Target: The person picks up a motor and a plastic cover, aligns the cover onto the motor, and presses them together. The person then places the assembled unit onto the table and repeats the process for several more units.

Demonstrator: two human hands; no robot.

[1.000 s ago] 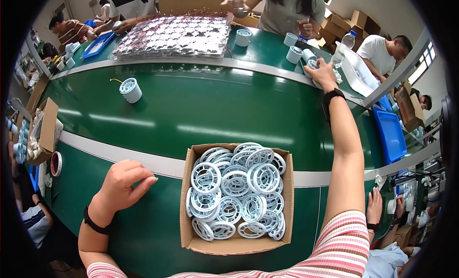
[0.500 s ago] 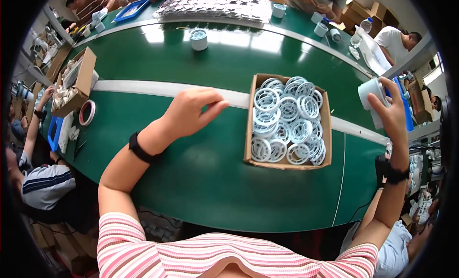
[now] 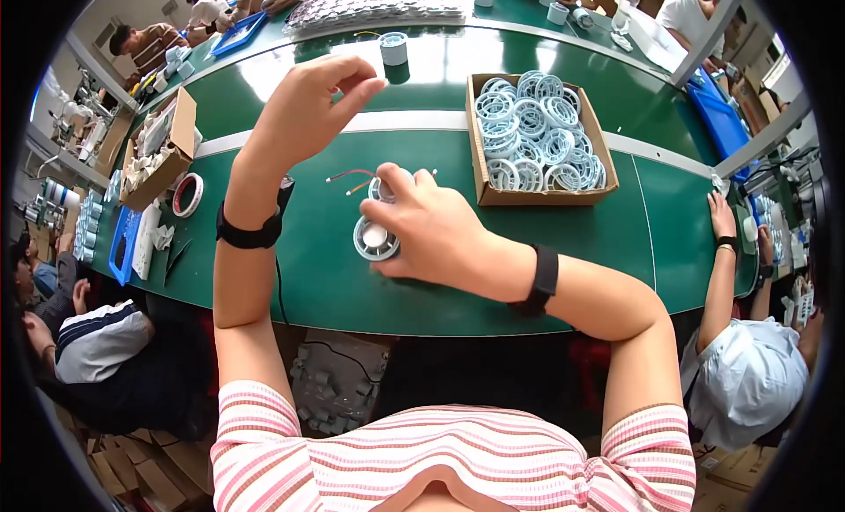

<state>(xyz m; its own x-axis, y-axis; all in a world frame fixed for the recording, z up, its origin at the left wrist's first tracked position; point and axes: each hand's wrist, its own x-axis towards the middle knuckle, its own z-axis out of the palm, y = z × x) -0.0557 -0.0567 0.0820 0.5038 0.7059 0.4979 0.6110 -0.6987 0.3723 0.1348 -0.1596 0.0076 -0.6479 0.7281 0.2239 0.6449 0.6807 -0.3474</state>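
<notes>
My right hand [image 3: 431, 235] is closed around a light-blue round housing [image 3: 376, 239] low over the green table in front of me. A pale disc shows in the housing's middle; my fingers cover part of it. Thin red and white wires [image 3: 352, 176] stick out past my fingertips. Raised further off to the left is my left hand [image 3: 308, 103], thumb and fingers apart, with nothing visible between them. Just past its fingertips, a similar light-blue cylinder [image 3: 393, 48] stands upright on the table, not touched.
A cardboard box [image 3: 546, 198] full of light-blue rings stands right of centre. At left are another carton [image 3: 158, 151], a tape roll [image 3: 187, 195] and a blue tray [image 3: 124, 245]. A white strip [image 3: 414, 120] crosses the table. Other people work around it.
My right hand has come from the far right to the table's middle, holding a light-blue housing. My left hand has moved up and left. The view has shifted.
</notes>
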